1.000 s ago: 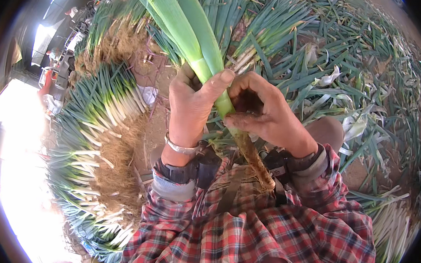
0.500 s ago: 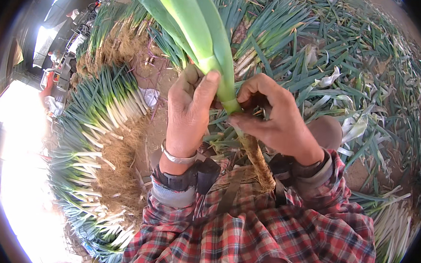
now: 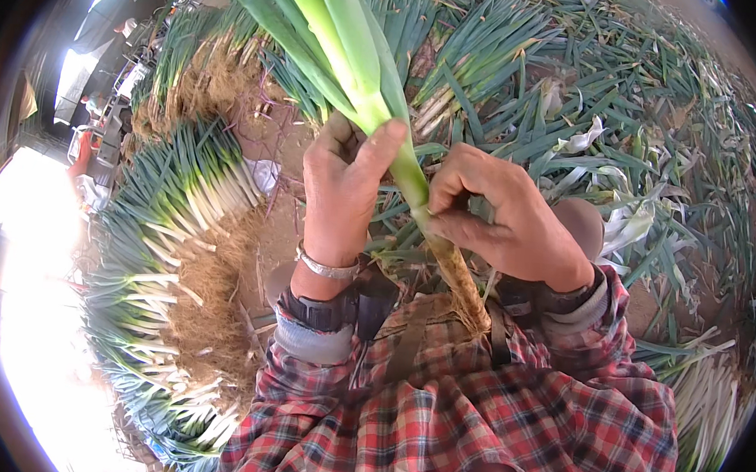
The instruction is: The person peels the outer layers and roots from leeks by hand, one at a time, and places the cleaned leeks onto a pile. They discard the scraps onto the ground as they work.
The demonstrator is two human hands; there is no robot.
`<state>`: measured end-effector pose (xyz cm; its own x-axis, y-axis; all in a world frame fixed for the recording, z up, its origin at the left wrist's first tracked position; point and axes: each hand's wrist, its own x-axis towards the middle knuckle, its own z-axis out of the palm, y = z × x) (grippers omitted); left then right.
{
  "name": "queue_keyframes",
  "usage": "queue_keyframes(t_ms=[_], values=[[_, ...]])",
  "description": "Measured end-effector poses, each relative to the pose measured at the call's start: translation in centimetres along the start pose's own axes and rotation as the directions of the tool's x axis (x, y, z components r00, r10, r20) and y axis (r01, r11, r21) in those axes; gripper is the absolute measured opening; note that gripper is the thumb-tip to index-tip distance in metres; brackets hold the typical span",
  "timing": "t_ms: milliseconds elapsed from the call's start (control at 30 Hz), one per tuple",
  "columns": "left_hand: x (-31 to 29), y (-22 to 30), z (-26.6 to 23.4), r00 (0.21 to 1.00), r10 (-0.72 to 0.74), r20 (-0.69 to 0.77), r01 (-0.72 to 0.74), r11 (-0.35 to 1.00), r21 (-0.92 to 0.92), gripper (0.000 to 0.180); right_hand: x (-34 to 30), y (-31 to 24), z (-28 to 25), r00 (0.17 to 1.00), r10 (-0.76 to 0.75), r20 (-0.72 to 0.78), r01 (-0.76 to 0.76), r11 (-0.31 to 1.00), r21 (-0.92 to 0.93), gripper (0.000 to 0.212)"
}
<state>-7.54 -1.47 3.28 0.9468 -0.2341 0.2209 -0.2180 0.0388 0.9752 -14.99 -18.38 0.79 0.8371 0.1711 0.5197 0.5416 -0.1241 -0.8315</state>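
Note:
A large green onion [image 3: 409, 176] slants in front of me, its leaves toward the far left and its brown, soil-stained root end low against my plaid shirt. My left hand [image 3: 347, 178] is closed round the stalk just below where the leaves fan out, thumb on top. Lower on the stalk, my right hand [image 3: 509, 214] is closed in a pinch at the onion's side, thumb and forefinger touching it where green turns to brown. Whether a strip of outer skin lies between those fingertips cannot be made out.
A curved row of green onions [image 3: 155, 279] lies at left, roots inward. Unpeeled bundles [image 3: 484, 56] lie at the far side. Discarded leaves [image 3: 624, 177] cover the ground at right, and a pile of pale-stemmed onions [image 3: 706, 399] lies near right.
My right hand has moved slightly down the stalk and its fingers have drawn closer together. The onion's leaves have shifted a little to the left; my left hand keeps its hold.

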Motion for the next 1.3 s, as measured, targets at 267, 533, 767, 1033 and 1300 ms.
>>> queue_keyframes(t_ms=[267, 533, 767, 1033, 1300], values=[[-0.6, -0.8, 1.1, 0.980, -0.190, 0.054, 0.198, 0.934, -0.297, 0.038, -3.5, 2.0, 0.8, 0.997, -0.068, 0.046, 0.052, 0.957, 0.287, 0.017], [4.3, -1.8, -6.6, 0.938, 0.040, -0.346, -0.154, 0.938, -0.310, 0.021, -8.6, 1.5, -3.4, 0.796, 0.530, 0.294, -0.498, 0.848, -0.181, 0.014], [6.4, 1.5, -18.5, 0.867, 0.232, -0.441, -0.397, 0.857, -0.329, 0.026, -13.0, 8.8, -6.5, 0.796, 0.596, 0.107, -0.279, 0.518, -0.809, 0.016], [4.0, 2.8, -21.0, 0.624, 0.224, -0.749, -0.493, 0.856, -0.155, 0.023, -1.5, 6.0, 3.0, 0.961, 0.275, -0.017, -0.244, 0.822, -0.515, 0.035], [3.7, 2.4, -16.5, 0.603, 0.296, -0.741, -0.546, 0.830, -0.114, 0.027, 3.5, 5.5, 13.2, 0.999, -0.002, 0.052, 0.035, 0.768, -0.639, 0.035]])
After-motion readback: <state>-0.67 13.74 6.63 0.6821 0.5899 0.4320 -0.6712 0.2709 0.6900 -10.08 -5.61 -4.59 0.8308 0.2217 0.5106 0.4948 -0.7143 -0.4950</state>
